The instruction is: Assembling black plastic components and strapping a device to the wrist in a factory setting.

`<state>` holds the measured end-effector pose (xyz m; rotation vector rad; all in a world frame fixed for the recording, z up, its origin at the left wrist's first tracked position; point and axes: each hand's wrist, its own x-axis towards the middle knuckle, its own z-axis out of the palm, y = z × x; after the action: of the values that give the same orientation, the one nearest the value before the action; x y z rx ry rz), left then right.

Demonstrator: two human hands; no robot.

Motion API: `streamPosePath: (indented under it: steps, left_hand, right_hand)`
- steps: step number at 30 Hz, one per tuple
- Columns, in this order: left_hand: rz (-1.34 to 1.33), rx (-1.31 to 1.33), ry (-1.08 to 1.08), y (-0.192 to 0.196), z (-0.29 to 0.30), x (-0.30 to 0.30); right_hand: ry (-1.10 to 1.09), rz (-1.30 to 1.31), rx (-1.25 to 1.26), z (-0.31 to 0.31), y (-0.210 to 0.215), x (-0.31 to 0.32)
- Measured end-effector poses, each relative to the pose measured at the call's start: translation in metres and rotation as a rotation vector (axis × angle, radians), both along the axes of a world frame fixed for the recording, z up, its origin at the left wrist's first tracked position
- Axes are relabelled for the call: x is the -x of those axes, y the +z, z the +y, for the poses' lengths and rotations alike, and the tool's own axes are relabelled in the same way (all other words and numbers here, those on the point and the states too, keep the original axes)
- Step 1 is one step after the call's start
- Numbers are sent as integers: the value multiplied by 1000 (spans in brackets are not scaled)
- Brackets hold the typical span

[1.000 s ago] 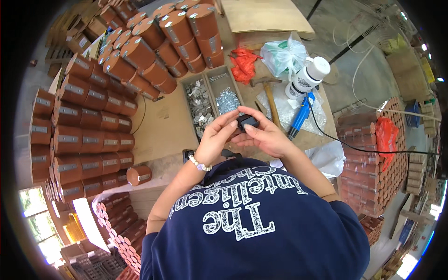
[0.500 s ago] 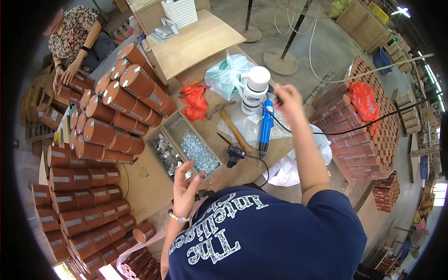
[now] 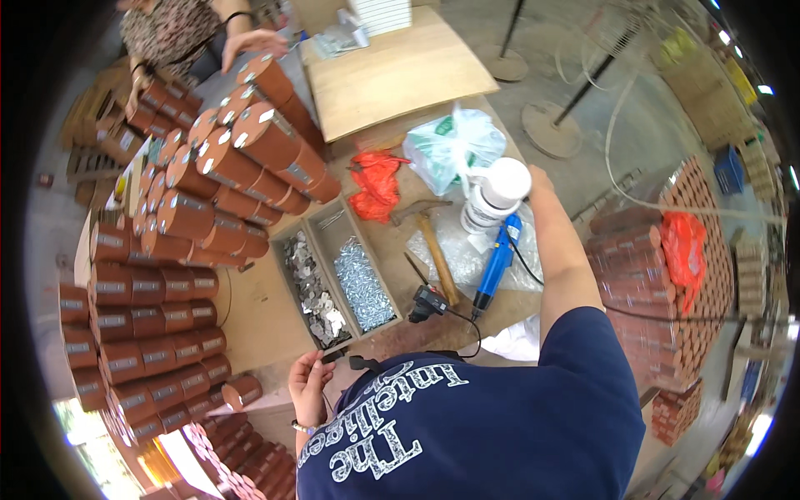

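Note:
At the table's near edge, my left hand (image 3: 308, 385) has its thumb and fingertips drawn together beside a bin of small metal plates (image 3: 312, 287); what they hold, if anything, is too small to tell. My right arm reaches forward, and my right hand (image 3: 537, 181) is at the far right side of a white lidded bottle (image 3: 505, 185). The bottle hides its fingers. In front of the bottle lies a blue electric screwdriver (image 3: 497, 268) with a black cord. Left of it, a hammer (image 3: 436, 254) with a wooden handle lies on the table.
Screws fill a second bin (image 3: 362, 283). A red plastic bag (image 3: 375, 183) and a tied translucent bag (image 3: 450, 150) lie farther back. Brown cylinders (image 3: 192, 208) are stacked at left, wrapped ones (image 3: 629, 275) at right. A co-worker's hand (image 3: 252, 46) reaches over the left stack.
My right hand has gone from the air right of the bottle to behind its side. My left hand has dropped toward the table edge and its fingers have closed. The view has shifted.

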<state>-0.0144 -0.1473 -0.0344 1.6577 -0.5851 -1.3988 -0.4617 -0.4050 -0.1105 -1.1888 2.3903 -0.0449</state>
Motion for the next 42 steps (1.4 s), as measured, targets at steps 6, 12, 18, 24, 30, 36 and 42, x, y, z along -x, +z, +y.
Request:
streamPosePath:
  steps: [6, 12, 18, 24, 30, 36, 42]
  left_hand:
    - [54, -76, 61, -6, 15, 19]
    - [94, -92, 69, -10, 18, 21]
    - [60, -116, 17, -10, 18, 20]
    - [57, -99, -34, -12, 11, 21]
    - [98, -59, -48, -21, 15, 13]
    - [92, -2, -45, -21, 18, 6]
    - [85, -82, 81, -21, 36, -5]
  right_hand:
    - [40, 33, -176, -27, -65, 27]
    - [106, 36, -141, -25, -66, 27]
    - [60, 52, 6, -22, -49, 47]
    - [-92, -18, 830, 21, 141, 18]
    - [459, -671, 821, 79, 196, -149]
    - [709, -60, 298, -1, 89, -217]
    - [858, 187, 23, -69, 9, -210]
